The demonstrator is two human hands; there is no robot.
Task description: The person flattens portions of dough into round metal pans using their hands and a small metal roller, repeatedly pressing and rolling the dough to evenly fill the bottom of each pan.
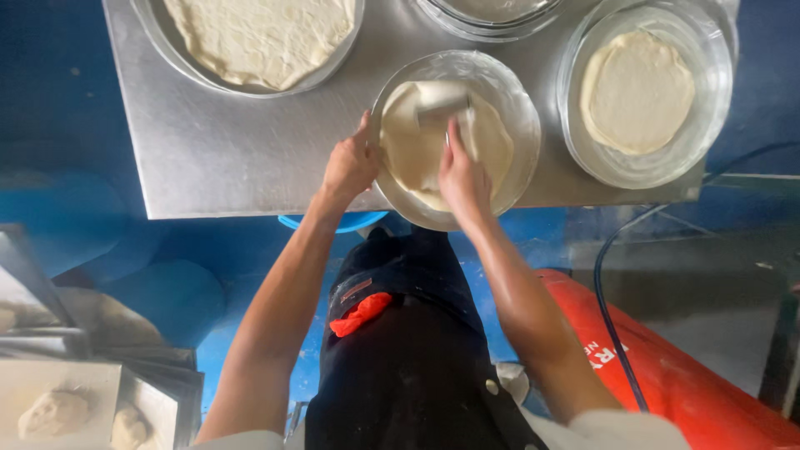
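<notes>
— Where are the hands?

— Both at the round metal pan (pixel 521 125) on the near edge of the steel worktop (pixel 233 142). The left hand (pixel 350 167) grips the pan's left rim, thumb on the rim, the fingers curled under it. The right hand (pixel 462 179) lies on the flat dough (pixel 492 142) inside the pan, its fingers closed around a thin handle; the pale blurred roller (pixel 440 98) at its far end sits on the dough.

— What is around it?

— Just right of it, a second pan (pixel 708 92) with a smaller round of dough (pixel 637 90), its rim near the first pan's. At the far left of the worktop, a larger pan (pixel 167 46) holds a wide sheet of dough (pixel 262 37). A fourth pan (pixel 487 25) is cut off by the top edge.

— Anything in the way?

— The right hand hides the near part of the dough. Below the worktop are a blue floor (pixel 58 100), a red cylinder (pixel 683 375) crossed by a dark cable (pixel 612 333), the person's dark apron (pixel 408 358) with a red cloth (pixel 360 315) tucked in, and trays (pixel 100 379) holding dough lumps (pixel 54 412) at lower left.
</notes>
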